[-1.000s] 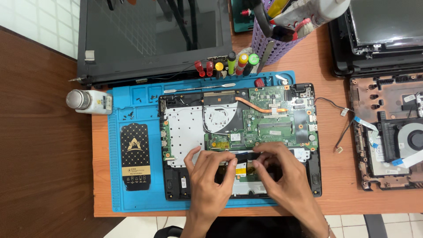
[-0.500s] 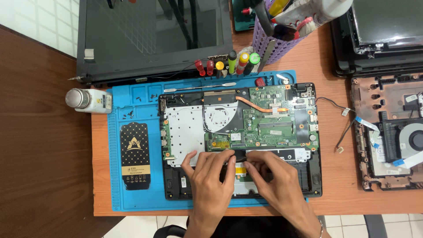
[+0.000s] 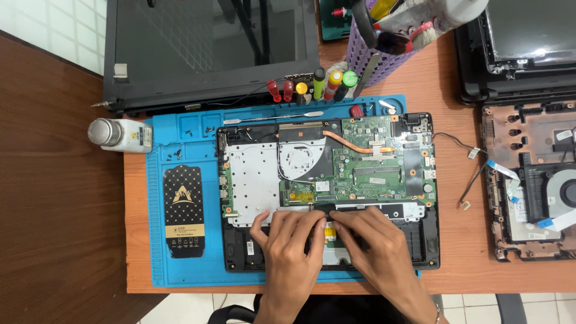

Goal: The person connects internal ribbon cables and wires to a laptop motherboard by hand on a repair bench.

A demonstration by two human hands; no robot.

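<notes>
An opened laptop base lies on a blue work mat, its green circuit board, fan and copper heat pipe exposed. My left hand and my right hand rest side by side on the lower middle of the base. Their fingertips meet at a small black part with a yellowish ribbon just below the board. Whether either hand pinches it is hidden by the fingers.
A black patterned card and loose screws lie on the mat's left. A white bottle lies at the mat's corner. Screwdrivers, a purple tool basket, a detached screen and other opened laptops surround the base.
Both hands have shifted slightly upward and closer together over the lower middle of the laptop base, fingertips now nearer the board's edge.
</notes>
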